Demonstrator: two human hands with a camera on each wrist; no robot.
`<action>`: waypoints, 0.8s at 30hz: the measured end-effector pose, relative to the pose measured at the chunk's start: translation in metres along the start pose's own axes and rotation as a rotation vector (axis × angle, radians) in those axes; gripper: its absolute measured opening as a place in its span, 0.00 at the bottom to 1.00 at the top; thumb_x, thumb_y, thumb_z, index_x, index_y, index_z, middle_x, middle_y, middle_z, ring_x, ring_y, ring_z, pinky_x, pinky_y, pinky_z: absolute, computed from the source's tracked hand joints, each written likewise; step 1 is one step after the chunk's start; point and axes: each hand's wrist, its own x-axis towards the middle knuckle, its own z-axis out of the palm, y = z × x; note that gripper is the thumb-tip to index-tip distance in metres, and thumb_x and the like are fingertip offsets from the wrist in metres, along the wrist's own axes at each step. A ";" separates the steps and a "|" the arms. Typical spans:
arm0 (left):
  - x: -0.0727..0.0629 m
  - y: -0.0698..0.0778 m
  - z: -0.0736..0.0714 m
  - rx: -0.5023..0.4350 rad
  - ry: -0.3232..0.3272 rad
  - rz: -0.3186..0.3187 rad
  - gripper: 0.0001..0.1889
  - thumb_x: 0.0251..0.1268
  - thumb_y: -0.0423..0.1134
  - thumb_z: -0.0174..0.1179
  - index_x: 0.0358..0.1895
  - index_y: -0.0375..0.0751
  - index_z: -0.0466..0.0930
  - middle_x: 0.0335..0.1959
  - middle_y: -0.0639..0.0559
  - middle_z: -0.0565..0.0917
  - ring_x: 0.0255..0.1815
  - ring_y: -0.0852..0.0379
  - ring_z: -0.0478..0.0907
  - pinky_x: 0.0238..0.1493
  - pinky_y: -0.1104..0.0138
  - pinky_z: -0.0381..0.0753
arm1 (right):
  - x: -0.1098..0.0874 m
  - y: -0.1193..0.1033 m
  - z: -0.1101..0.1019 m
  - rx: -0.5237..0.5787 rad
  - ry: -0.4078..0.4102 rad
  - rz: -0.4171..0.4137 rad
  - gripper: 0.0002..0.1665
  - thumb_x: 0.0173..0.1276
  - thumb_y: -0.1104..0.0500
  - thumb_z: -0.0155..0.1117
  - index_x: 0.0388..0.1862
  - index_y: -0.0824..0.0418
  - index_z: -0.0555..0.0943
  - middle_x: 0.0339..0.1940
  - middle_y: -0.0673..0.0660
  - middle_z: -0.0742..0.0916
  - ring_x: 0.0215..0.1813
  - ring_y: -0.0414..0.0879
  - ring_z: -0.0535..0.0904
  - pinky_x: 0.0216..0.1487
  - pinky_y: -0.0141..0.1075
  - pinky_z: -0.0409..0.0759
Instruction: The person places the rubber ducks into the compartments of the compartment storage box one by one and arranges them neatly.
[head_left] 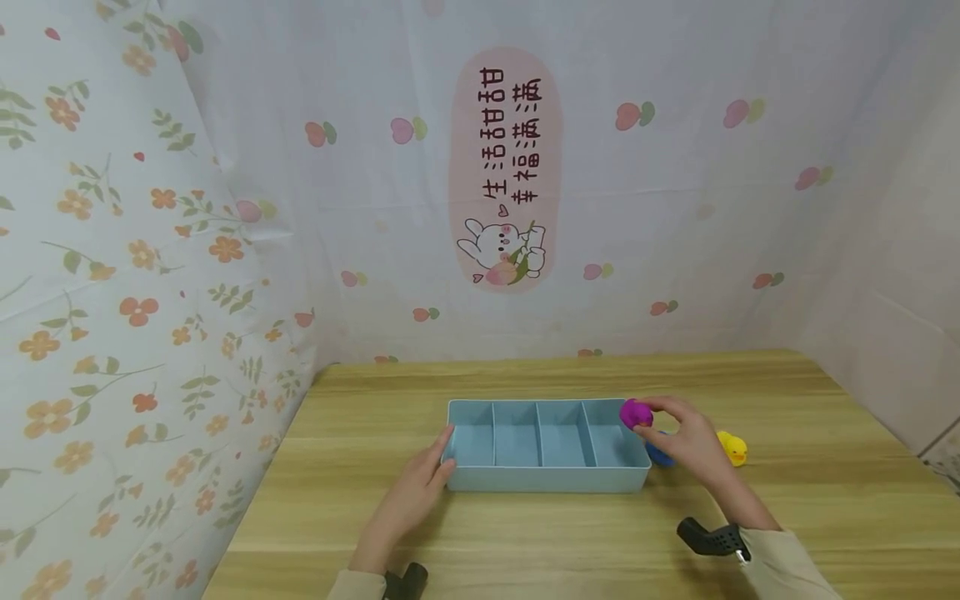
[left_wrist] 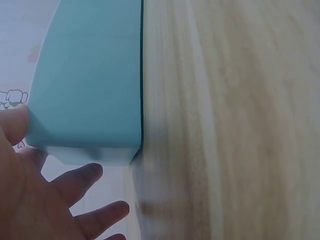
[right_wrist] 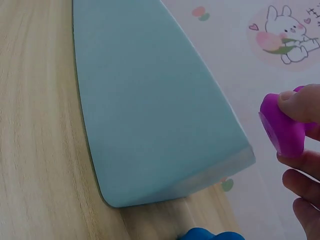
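A light-blue box (head_left: 547,480) with several compartments in a row sits on the wooden table. At its left end, my left hand (head_left: 412,493) touches the corner with thumb and forefinger, the other fingers spread in the left wrist view. My right hand (head_left: 688,442) pinches a small purple rubber duck (head_left: 635,414) between thumb and fingers, held over the right end of the box. The duck's flat base (right_wrist: 270,131) shows in the right wrist view. Under the right hand lies a blue toy (head_left: 660,450), partly hidden, right beside the box.
A yellow rubber duck (head_left: 732,448) stands on the table to the right, behind my right wrist. The wooden table (head_left: 555,542) meets a patterned cloth (head_left: 375,250) at its back, and a floral cloth (head_left: 135,333) hangs along the left.
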 end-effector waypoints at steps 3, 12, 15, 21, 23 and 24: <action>0.000 0.000 0.000 0.006 -0.002 -0.005 0.29 0.77 0.49 0.40 0.76 0.46 0.51 0.69 0.33 0.66 0.69 0.32 0.62 0.67 0.40 0.61 | 0.001 -0.003 0.002 -0.004 -0.015 0.006 0.27 0.61 0.53 0.70 0.56 0.65 0.78 0.53 0.67 0.82 0.57 0.64 0.73 0.57 0.65 0.70; 0.000 0.003 -0.001 0.016 -0.003 -0.032 0.28 0.77 0.49 0.42 0.76 0.48 0.52 0.67 0.31 0.67 0.68 0.30 0.62 0.66 0.37 0.61 | 0.004 -0.010 0.008 -0.006 0.000 -0.019 0.25 0.61 0.57 0.70 0.56 0.65 0.78 0.52 0.67 0.82 0.56 0.64 0.74 0.56 0.64 0.72; -0.001 0.004 -0.002 0.020 -0.001 -0.038 0.28 0.77 0.50 0.42 0.76 0.48 0.53 0.67 0.32 0.68 0.68 0.30 0.62 0.65 0.36 0.60 | 0.005 -0.013 0.011 0.011 0.005 -0.032 0.25 0.61 0.58 0.70 0.55 0.66 0.78 0.51 0.67 0.82 0.54 0.64 0.74 0.55 0.64 0.72; -0.001 0.006 -0.002 0.032 -0.001 -0.042 0.29 0.77 0.51 0.41 0.76 0.48 0.53 0.68 0.33 0.67 0.68 0.31 0.62 0.66 0.37 0.60 | 0.008 -0.016 0.020 0.029 0.014 -0.047 0.23 0.59 0.59 0.71 0.53 0.66 0.79 0.49 0.65 0.83 0.54 0.62 0.75 0.56 0.62 0.72; -0.001 0.006 -0.002 0.036 -0.001 -0.042 0.29 0.77 0.52 0.40 0.76 0.48 0.53 0.68 0.33 0.67 0.68 0.31 0.62 0.66 0.37 0.60 | 0.008 -0.017 0.023 0.029 0.010 -0.049 0.23 0.59 0.59 0.71 0.53 0.65 0.79 0.49 0.65 0.83 0.54 0.61 0.75 0.56 0.62 0.72; -0.001 0.006 -0.002 0.036 -0.001 -0.041 0.29 0.77 0.52 0.40 0.75 0.48 0.53 0.68 0.33 0.67 0.68 0.31 0.62 0.66 0.37 0.60 | 0.008 -0.018 0.024 0.028 0.007 -0.050 0.23 0.59 0.59 0.71 0.53 0.65 0.79 0.50 0.65 0.83 0.54 0.61 0.75 0.56 0.62 0.72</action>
